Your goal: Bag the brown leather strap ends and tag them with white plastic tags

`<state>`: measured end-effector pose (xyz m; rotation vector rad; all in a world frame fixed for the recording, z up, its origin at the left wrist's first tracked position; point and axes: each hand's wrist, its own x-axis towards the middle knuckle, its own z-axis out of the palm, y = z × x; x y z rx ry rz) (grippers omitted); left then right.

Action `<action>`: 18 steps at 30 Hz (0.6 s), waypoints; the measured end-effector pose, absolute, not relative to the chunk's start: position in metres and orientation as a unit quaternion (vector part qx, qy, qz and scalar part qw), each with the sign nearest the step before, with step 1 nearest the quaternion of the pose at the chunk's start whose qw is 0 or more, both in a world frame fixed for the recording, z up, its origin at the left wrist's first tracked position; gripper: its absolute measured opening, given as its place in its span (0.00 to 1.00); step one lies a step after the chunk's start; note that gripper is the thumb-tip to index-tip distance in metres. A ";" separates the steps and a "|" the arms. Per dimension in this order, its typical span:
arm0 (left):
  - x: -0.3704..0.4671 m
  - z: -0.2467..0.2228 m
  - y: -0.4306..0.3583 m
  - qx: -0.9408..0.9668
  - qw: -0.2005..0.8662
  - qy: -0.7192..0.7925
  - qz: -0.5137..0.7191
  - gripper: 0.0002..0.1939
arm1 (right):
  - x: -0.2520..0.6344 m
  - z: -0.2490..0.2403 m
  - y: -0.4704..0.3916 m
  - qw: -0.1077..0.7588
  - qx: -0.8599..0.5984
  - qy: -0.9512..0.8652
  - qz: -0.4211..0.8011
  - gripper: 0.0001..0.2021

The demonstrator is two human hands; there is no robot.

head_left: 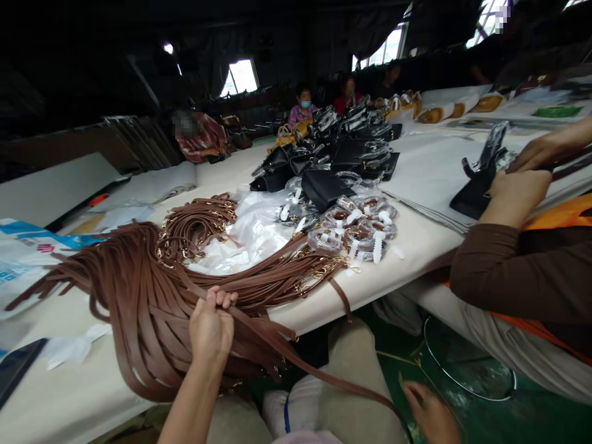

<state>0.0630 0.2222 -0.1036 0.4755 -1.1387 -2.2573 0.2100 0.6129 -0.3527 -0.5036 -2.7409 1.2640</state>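
My left hand (211, 330) is closed around a brown leather strap (287, 353), above the near edge of the table. From the fist the strap runs down to the right across my lap, toward my right hand (430, 412). My right hand is low at the bottom edge, smeared by motion; whether its fingers touch the strap I cannot make out. Beside my left hand lies a thick pile of brown straps (139, 296), some hanging over the edge, with gold clasps (319, 274) at their ends. A coiled bundle of straps (198, 225) sits behind.
Plastic-wrapped brown handles (354, 225) and black handbags (333, 185) lie on the table (393, 271). At right, a co-worker's hands (522, 179) hold a black bag (472, 194). Clear plastic (259, 225) lies mid-table. A dark flat object (18, 367) is at left. Other people sit farther back.
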 end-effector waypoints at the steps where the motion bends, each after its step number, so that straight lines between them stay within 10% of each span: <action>1: 0.066 -0.106 0.235 0.176 0.278 -0.426 -0.843 0.06 | 0.190 -0.329 0.586 0.053 -0.123 -0.890 0.435 0.22; 8: 0.098 -0.106 0.291 0.158 0.218 -0.428 -0.863 0.05 | 0.127 -0.202 0.401 0.044 0.269 -0.802 0.531 0.27; 18: 0.110 -0.115 0.236 0.178 0.324 -0.494 -0.787 0.08 | 0.150 -0.289 0.435 -0.015 0.202 -0.847 0.491 0.25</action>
